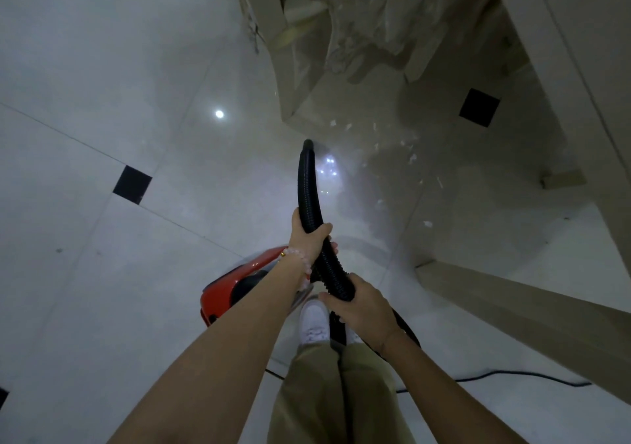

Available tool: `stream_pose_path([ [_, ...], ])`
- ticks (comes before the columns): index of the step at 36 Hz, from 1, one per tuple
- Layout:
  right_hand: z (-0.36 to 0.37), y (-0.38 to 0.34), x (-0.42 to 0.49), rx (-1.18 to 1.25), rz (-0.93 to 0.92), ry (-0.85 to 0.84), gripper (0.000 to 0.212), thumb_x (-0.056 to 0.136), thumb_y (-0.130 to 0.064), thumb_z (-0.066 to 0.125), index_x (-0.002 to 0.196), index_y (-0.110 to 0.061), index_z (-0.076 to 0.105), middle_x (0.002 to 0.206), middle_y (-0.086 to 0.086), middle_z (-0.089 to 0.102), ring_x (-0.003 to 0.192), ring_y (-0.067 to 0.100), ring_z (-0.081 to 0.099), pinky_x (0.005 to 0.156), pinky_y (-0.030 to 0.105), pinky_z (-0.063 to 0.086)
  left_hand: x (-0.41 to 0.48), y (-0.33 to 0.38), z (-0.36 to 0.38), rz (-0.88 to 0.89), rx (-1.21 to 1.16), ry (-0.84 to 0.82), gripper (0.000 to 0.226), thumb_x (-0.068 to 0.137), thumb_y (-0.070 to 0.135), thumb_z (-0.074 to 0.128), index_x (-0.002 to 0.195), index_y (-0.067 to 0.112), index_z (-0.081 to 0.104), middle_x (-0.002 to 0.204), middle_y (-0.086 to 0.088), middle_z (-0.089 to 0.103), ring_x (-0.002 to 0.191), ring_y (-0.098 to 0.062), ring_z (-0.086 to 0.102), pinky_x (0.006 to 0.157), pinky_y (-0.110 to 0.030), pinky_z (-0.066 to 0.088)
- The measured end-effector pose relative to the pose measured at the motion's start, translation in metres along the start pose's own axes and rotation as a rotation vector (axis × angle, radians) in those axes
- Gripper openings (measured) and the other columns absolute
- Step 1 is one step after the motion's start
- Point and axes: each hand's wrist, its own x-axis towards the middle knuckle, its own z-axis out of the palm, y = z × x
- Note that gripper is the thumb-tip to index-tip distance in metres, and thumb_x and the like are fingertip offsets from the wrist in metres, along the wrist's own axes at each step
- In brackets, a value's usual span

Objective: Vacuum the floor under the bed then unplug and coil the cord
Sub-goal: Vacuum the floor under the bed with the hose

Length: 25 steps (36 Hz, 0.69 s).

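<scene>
Black ribbed hose (309,184) is gripped by left hand (309,238) and right hand (362,301), both wrapped around it; red vacuum (232,286) sits behind.

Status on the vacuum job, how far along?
Done: nothing clearly finished. In hand: left hand and right hand grip the black hose, nozzle at the bed's edge. Left: white scraps remain on the floor there; the cord lies loose, uncoiled; the plug is out of view.

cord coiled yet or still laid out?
Still laid out. The black cord trails loose across the floor behind the person, while both the left hand and right hand grip the hose.
</scene>
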Motion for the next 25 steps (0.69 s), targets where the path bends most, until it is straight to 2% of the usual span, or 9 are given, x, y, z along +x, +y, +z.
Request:
stream_pose_path([
  [3, -0.001, 0.001, 0.002, 0.001, 0.009, -0.014, 0.022, 0.080, -0.044, 0.068, 0.085, -0.027, 0.054, 0.086, -0.002, 0.065, 0.083, 0.020, 0.063, 0.076, 0.033, 0.050, 0.001, 0.001, 0.000, -0.004, 0.012, -0.001, 0.047, 0.089, 0.005, 0.057, 0.124, 0.027, 0.035, 0.079, -0.012, 0.049, 0.057, -0.021, 0.054, 0.051, -0.032, 0.054],
  [8, -0.003, 0.001, 0.003, -0.043, 0.020, -0.015, 0.021, 0.082, -0.043, 0.067, 0.081, -0.031, 0.051, 0.079, -0.011, 0.058, 0.076, 0.012, 0.058, 0.067, 0.026, 0.046, 0.004, 0.001, -0.001, -0.022, 0.036, 0.037, 0.049, 0.087, 0.001, 0.056, 0.125, 0.022, 0.033, 0.084, -0.011, 0.049, 0.064, -0.022, 0.055, 0.054, -0.034, 0.053],
  [11, -0.004, -0.001, 0.003, -0.034, 0.020, -0.012, 0.023, 0.081, -0.043, 0.068, 0.085, -0.025, 0.055, 0.080, -0.009, 0.060, 0.076, 0.012, 0.058, 0.068, 0.025, 0.047, 0.008, 0.003, -0.002, -0.040, -0.013, 0.045, 0.052, 0.087, -0.002, 0.057, 0.122, 0.027, 0.032, 0.090, -0.011, 0.050, 0.073, -0.024, 0.058, 0.060, -0.037, 0.057],
  [13, -0.005, -0.004, 0.002, 0.010, 0.015, -0.016, 0.023, 0.081, -0.043, 0.068, 0.080, -0.026, 0.053, 0.079, -0.007, 0.061, 0.074, 0.012, 0.058, 0.066, 0.024, 0.045, 0.010, 0.005, -0.002, -0.037, -0.066, 0.023, 0.055, 0.086, -0.001, 0.059, 0.125, 0.028, 0.033, 0.093, -0.011, 0.050, 0.076, -0.025, 0.060, 0.065, -0.038, 0.058],
  [18, -0.009, -0.011, 0.000, 0.222, 0.043, -0.049, 0.026, 0.084, -0.042, 0.065, 0.080, -0.019, 0.056, 0.075, 0.000, 0.062, 0.063, 0.010, 0.055, 0.061, 0.021, 0.043, 0.015, 0.011, 0.004, -0.031, 0.009, -0.061, 0.050, 0.090, 0.009, 0.060, 0.131, 0.020, 0.034, 0.076, -0.011, 0.049, 0.056, -0.021, 0.052, 0.052, -0.032, 0.054],
  [21, -0.008, -0.008, -0.001, 0.261, 0.049, -0.046, 0.026, 0.086, -0.044, 0.063, 0.081, -0.020, 0.056, 0.074, -0.001, 0.061, 0.063, 0.010, 0.055, 0.063, 0.022, 0.044, 0.019, 0.013, 0.008, -0.067, 0.065, -0.127, 0.049, 0.090, 0.006, 0.057, 0.129, 0.025, 0.034, 0.073, -0.010, 0.047, 0.055, -0.021, 0.052, 0.057, -0.035, 0.052],
  [25, -0.008, -0.004, 0.001, 0.269, 0.041, -0.019, 0.023, 0.086, -0.046, 0.062, 0.080, -0.025, 0.054, 0.073, -0.004, 0.061, 0.065, 0.010, 0.056, 0.064, 0.022, 0.044, 0.021, 0.016, 0.015, -0.071, 0.086, -0.168, 0.052, 0.089, 0.002, 0.054, 0.125, 0.032, 0.032, 0.075, -0.011, 0.048, 0.057, -0.021, 0.051, 0.056, -0.034, 0.052],
])
